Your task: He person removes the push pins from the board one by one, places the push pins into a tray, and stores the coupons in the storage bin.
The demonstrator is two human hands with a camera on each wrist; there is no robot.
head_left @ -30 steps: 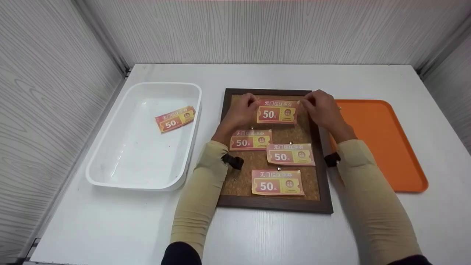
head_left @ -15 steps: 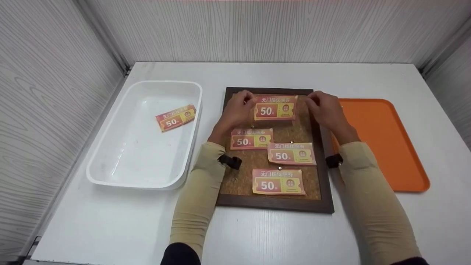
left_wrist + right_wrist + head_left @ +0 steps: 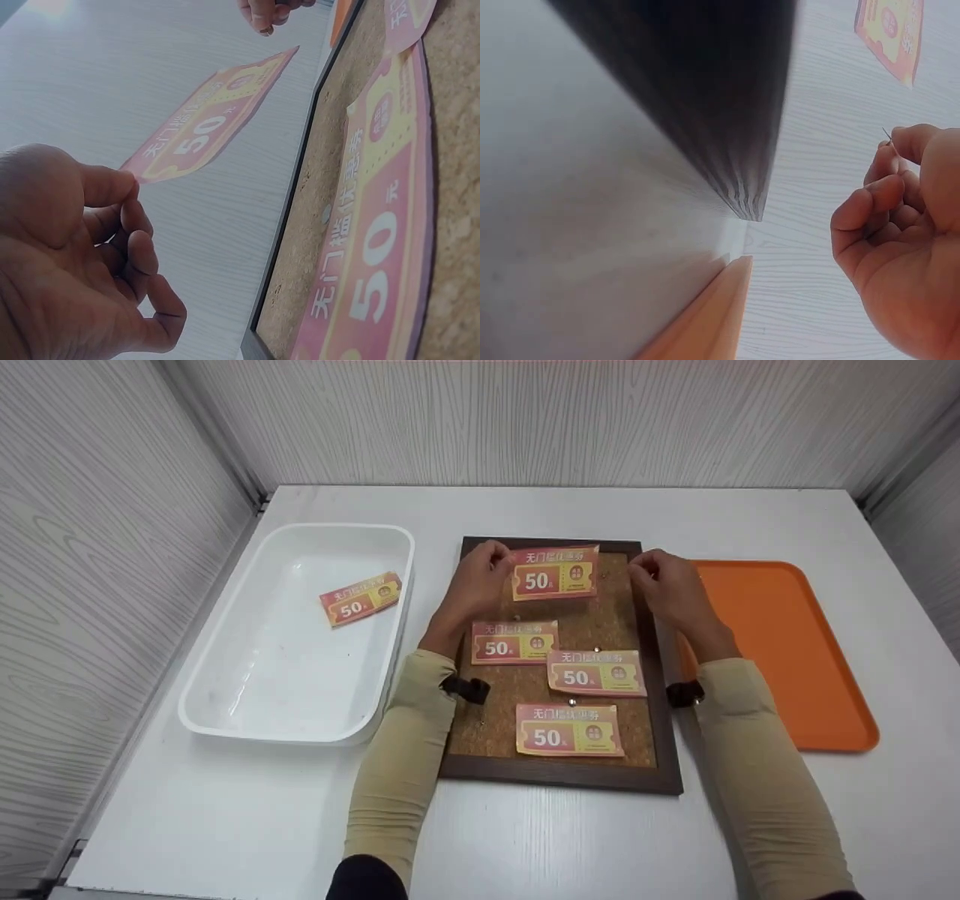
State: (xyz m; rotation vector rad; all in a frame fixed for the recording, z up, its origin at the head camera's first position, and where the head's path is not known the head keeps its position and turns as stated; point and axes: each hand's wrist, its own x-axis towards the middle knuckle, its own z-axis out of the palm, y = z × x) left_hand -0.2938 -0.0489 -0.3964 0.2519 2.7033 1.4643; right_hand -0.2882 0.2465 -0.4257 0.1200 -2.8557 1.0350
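My left hand (image 3: 476,581) pinches a red and yellow coupon (image 3: 559,574) by its left edge, above the top of a framed cork board (image 3: 495,720). In the left wrist view the coupon (image 3: 217,112) is raised off the board, its far end free. My right hand (image 3: 671,589) is at the board's upper right edge, apart from the coupon. In the right wrist view it pinches a pin (image 3: 887,135), of which only the thin point shows. Three more coupons lie on the cork: one at middle left (image 3: 515,643), one at middle right (image 3: 596,673), one lower down (image 3: 568,730).
A white tub (image 3: 277,660) stands left of the board with a coupon (image 3: 361,598) in it. To the right lies an orange tray (image 3: 787,660), partly behind my right arm. Small shiny pin heads (image 3: 572,703) show above the coupons on the board. Walls enclose the table's back and sides.
My left hand has raised the coupon and drawn it slightly left and away. My right hand has shifted a little right, so the gap between it and the coupon has widened.
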